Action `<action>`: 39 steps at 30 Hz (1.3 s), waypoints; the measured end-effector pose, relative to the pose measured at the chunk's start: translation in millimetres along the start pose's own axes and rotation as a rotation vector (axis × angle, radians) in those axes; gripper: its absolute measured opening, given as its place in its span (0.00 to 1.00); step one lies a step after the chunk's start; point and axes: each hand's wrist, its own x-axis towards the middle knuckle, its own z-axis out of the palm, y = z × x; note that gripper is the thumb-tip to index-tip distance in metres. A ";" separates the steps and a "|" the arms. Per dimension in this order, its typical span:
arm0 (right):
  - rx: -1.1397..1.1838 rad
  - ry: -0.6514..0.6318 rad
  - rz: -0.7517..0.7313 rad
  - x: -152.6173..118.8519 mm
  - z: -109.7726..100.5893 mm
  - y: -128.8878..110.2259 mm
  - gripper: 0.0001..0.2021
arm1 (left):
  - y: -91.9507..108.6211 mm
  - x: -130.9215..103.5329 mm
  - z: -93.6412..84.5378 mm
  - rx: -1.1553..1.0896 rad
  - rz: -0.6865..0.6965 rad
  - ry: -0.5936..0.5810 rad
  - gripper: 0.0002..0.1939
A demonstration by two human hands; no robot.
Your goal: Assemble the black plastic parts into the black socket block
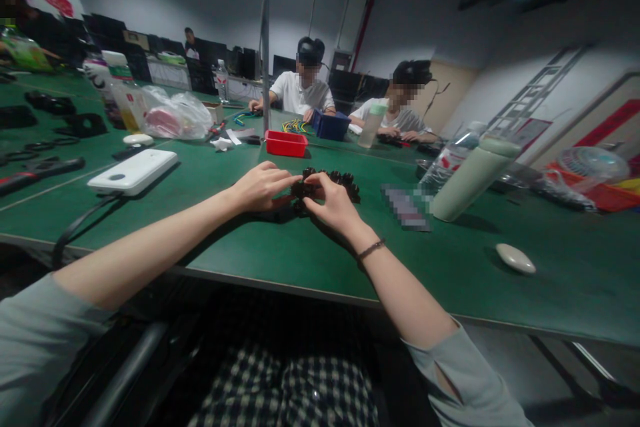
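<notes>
Two hands together, left hand (260,188) and right hand (333,203) pinching dark toothed parts (330,185), forearms converging.

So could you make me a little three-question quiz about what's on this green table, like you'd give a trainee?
1. True or false: both the left hand and right hand touch the dark toothed parts.
2. What colour is the small tray beyond the hands?
A red
B yellow
C white
3. What flat white device lies on the table left of the hands?

Key:
1. True
2. A
3. The white power bank, with a dark cable attached
</notes>
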 end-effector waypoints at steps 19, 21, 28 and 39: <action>-0.006 -0.009 -0.005 0.1 0.0 0.0 0.14 | -0.3 0.7 0.4 -0.014 0.020 0.018 0.19; -0.004 -0.007 -0.008 -0.1 0.1 0.2 0.14 | -0.4 0.8 0.6 -0.014 0.017 0.018 0.19; -0.006 -0.005 -0.012 0.0 0.0 0.3 0.14 | -0.5 0.9 1.1 -0.011 0.013 0.032 0.20; -0.015 -0.007 -0.016 -0.5 -0.3 -2.5 0.13 | -0.8 1.6 1.5 -0.018 -0.010 0.023 0.21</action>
